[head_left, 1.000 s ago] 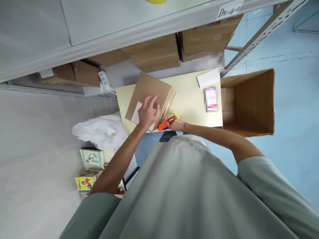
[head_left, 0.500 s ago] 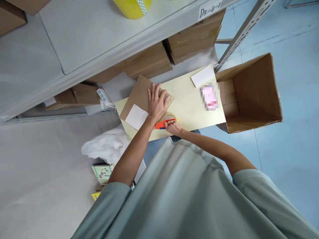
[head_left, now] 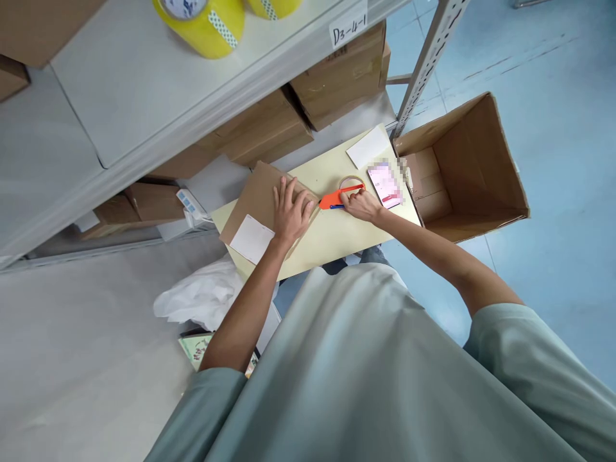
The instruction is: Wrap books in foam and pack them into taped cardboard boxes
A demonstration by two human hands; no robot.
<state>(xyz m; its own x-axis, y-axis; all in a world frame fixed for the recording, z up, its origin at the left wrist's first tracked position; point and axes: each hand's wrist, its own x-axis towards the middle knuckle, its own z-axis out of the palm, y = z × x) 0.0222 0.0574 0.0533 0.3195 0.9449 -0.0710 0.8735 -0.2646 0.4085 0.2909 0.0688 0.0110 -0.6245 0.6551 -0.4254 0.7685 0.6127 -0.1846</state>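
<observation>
My left hand (head_left: 290, 217) lies with fingers spread on a flat brown cardboard box (head_left: 257, 191), pressing on its top near the right end. A white label (head_left: 253, 239) is stuck on the box's near side. My right hand (head_left: 363, 206) is wrapped round the handle of an orange tape dispenser (head_left: 331, 201), which carries a roll of clear tape (head_left: 352, 179). The dispenser's front end points left, at the box's right edge; whether tape runs onto the box, I cannot make out. Both rest over a small cream table (head_left: 337, 239).
A phone (head_left: 385, 184) and a white paper (head_left: 368, 147) lie on the table's right part. An open cardboard carton (head_left: 474, 167) stands beyond its right end. Shelving (head_left: 221, 109) overhangs the far side, with yellow tape rolls (head_left: 206, 32) above. White plastic sheeting (head_left: 202, 295) sits at left.
My right hand has moved the tape dispenser right and away from me, off the box's near right corner to its right edge. My left hand stays on the box. The view has shifted.
</observation>
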